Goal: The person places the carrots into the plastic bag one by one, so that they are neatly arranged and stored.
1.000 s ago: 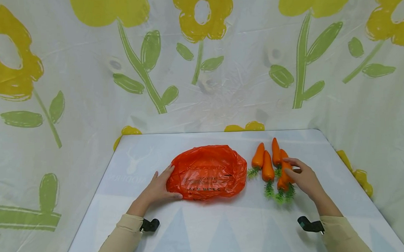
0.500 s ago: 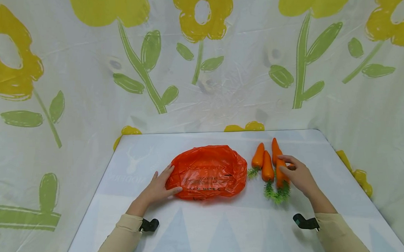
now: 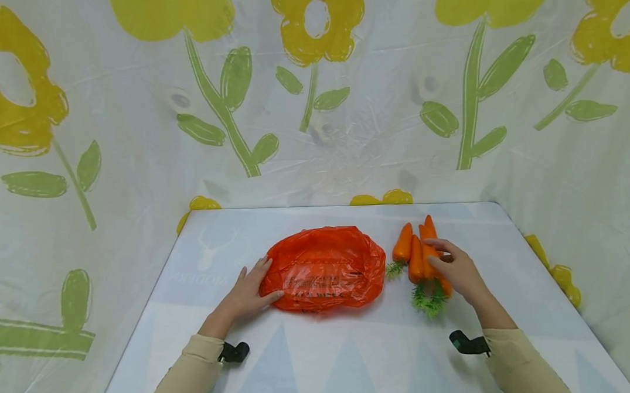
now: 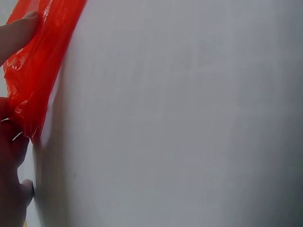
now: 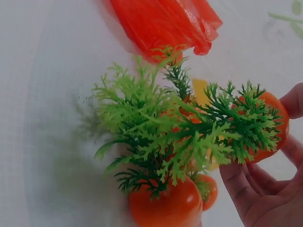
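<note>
A crumpled red plastic bag (image 3: 323, 272) with dark print lies mid-table. My left hand (image 3: 245, 294) rests at its left side, fingers spread along the rim and the thumb on the near edge; the left wrist view catches the thumb over the red bag (image 4: 35, 61). With thumb and fingertips, my right hand (image 3: 460, 275) pinches a carrot (image 5: 280, 111) by its thick end. That carrot, leafy green top toward me, is above the others, its lower part overlapping them in the head view. Several more carrots (image 3: 403, 243) lie between the bag and my right hand.
The white table (image 3: 322, 360) has pale blue triangles printed on it. A flower-patterned curtain (image 3: 376, 147) hangs behind and along both sides. Green carrot leaves (image 3: 394, 269) lie close to the bag's right edge.
My right hand has moved left with the pinched carrot, from the right of the group to over its middle. My left hand and the bag stay almost still; only the left thumb shifted slightly.
</note>
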{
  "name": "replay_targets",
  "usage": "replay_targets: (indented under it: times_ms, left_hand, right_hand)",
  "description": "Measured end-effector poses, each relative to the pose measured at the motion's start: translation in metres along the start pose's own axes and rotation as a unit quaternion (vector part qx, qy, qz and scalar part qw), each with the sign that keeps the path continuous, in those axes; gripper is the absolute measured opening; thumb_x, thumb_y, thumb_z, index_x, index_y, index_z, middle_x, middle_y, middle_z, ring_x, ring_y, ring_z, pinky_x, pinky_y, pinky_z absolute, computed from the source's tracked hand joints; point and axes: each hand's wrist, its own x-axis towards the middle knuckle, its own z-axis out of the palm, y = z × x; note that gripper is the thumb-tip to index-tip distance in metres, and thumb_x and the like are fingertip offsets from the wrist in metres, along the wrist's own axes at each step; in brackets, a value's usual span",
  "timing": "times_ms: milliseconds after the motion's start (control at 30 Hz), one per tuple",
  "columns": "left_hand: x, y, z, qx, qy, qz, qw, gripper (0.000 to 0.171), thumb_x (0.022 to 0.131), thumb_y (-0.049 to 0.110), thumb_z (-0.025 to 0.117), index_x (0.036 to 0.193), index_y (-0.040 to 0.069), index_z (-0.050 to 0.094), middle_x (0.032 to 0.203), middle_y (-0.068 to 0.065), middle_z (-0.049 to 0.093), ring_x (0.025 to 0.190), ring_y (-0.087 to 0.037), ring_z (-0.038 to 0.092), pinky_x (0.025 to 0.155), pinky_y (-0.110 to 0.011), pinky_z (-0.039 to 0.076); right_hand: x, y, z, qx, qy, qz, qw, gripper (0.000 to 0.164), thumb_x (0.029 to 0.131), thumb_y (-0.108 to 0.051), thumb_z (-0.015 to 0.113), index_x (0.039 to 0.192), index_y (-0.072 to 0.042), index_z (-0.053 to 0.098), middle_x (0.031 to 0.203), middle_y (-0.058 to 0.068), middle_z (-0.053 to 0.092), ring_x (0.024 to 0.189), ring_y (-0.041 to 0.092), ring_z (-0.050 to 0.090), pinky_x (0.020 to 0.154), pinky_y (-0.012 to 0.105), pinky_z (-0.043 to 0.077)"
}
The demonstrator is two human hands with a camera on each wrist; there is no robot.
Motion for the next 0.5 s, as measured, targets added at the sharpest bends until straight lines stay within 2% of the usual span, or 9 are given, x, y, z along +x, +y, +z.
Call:
replay_targets:
  times_ms: [233,500]
  left_hand:
    - [0.000,0.000,0.002,-0.001,0.004,0.000,1.0000,0.096,0.091,0.053,0.069,0.160,0.001,0.027,0.166,-0.018,0.025,0.151,-0.037,0.026,0.123,-0.061,0.000]
    - [-0.001,0.002,0.001,-0.003,0.002,-0.006,1.0000,0.099,0.090,0.056,0.069,0.160,0.002,0.026,0.166,-0.017,0.025,0.151,-0.037,0.026,0.123,-0.060,0.000]
  right_hand:
    - [0.002,-0.005,0.005,0.014,-0.011,0.000,1.000,0.053,0.105,-0.037,0.055,0.152,-0.015,0.046,0.154,0.023,0.040,0.130,0.043,0.045,0.103,0.055,0.049]
    - [0.004,-0.010,0.012,0.027,-0.014,-0.016,0.999,0.051,0.105,-0.036,0.056,0.151,-0.017,0.048,0.153,0.021,0.042,0.131,0.042,0.046,0.102,0.056,0.049]
